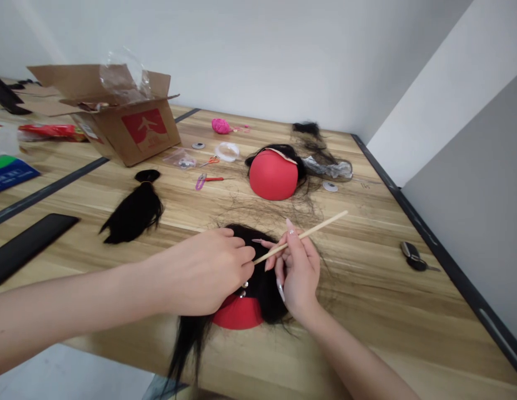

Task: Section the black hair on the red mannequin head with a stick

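Observation:
A red dome-shaped form (240,315) covered in black hair (272,300) sits on the table near its front edge, beneath both hands. My right hand (299,272) grips a thin pale wooden stick (320,225), slanted up to the right, with its lower end beside the left fingers. My left hand (208,269) lies over the hair with its fingers curled closed; whatever they pinch is hidden. Small shiny clips or beads (243,291) show just under it. A long lock of black hair (190,344) hangs down toward the table edge.
Behind stands another red dome (273,175) with black hair. A tied hair bundle (135,211), a black flat case (31,247) and an open cardboard box (137,130) are on the left. Orange scissors (211,161), a seam ripper (212,179) and pink yarn (220,126) lie farther back; a key (414,256) is right.

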{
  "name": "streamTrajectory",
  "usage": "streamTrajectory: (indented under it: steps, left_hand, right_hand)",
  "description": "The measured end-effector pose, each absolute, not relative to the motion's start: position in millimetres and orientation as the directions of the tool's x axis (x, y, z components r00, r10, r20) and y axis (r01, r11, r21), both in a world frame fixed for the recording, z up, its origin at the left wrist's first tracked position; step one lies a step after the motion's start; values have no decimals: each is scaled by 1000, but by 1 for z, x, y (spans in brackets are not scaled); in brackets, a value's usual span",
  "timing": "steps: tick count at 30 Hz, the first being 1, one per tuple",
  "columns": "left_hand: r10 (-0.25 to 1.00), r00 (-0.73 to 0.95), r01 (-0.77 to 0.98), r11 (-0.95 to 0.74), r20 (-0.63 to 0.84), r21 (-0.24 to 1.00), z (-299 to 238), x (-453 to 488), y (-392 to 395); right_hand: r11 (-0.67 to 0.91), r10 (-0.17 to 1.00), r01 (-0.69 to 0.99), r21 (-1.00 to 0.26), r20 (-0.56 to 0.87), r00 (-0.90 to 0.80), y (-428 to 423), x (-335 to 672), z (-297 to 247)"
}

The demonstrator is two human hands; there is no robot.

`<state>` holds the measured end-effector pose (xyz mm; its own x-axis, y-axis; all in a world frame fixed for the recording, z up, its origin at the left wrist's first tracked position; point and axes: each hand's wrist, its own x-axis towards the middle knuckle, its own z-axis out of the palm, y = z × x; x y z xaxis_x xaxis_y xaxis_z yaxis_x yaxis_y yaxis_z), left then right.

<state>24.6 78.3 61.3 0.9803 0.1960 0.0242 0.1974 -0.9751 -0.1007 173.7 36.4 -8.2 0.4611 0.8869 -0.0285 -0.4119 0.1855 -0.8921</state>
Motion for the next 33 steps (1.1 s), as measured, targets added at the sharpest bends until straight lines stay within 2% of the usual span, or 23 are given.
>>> streamTrajectory:
  steps: [3, 13, 17, 22, 28, 33]
  left_hand:
    - [196, 980, 198, -974, 26, -106, 62, 25, 78]
    - [189, 982, 190, -973, 17, -130, 62, 27, 78]
    - [212, 977, 208, -969, -19, -135, 66, 27, 74]
    - [230, 969, 223, -972, -92, -79, 72, 28, 69]
    - [190, 982, 190, -981, 6, -46, 65, 24, 73]
    - [170, 984, 174, -982, 61, -77, 57, 13, 74]
  right_hand:
    - [150, 891, -443, -884, -73, 448, 38, 174, -8]
    - [132, 905, -465, -875, -85, 417, 39, 178, -10]
    - [127, 912, -468, -875, -83, 402, 40, 178, -11]
    - [108, 925, -461, -881, -80, 370, 40, 180, -11]
    - [104, 932, -466, -879, -78, 355, 41, 181, -10]
    - [103, 929, -478, -872, -87, 358, 42, 181, -10]
